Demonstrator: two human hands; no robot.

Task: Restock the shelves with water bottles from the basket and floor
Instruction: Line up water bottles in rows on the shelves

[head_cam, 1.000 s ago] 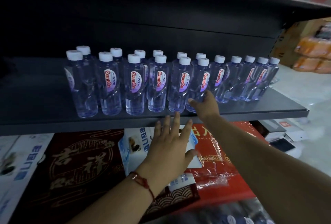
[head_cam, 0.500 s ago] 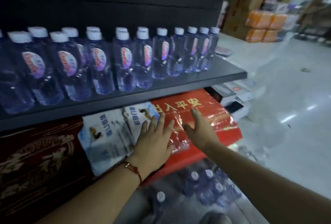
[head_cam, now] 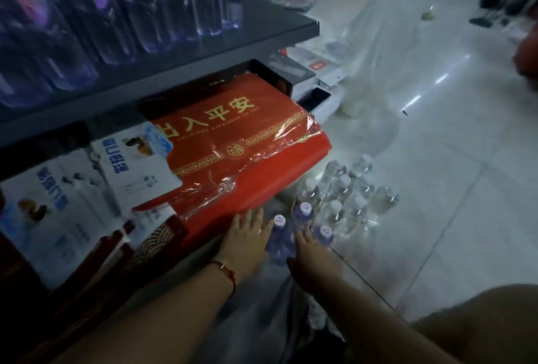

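The water bottles (head_cam: 337,206) you need stand in a tight cluster on the floor (head_cam: 436,189), just ahead of your fingertips and a little to their right, with the three nearest white caps closest to you. Your left hand (head_cam: 246,235) reaches down with fingers straight and spread, holding nothing, its tips at the edge of the red wrapped doormat (head_cam: 241,142) that overhangs the lower shelf; the nearest bottle sits just to its right. Your right hand (head_cam: 311,250) is low beside it, touching or almost touching the near bottles, but whether its fingers have closed on one cannot be told. To do this pickup well, take one bottle per hand around the body below the cap, not by the cap itself, and lift straight up so the neighbours stay standing. Mind the doormat's loose plastic above your left knuckles. The stocked shelf (head_cam: 262,34) sits above and to the left of both hands, bottles already lined along it.
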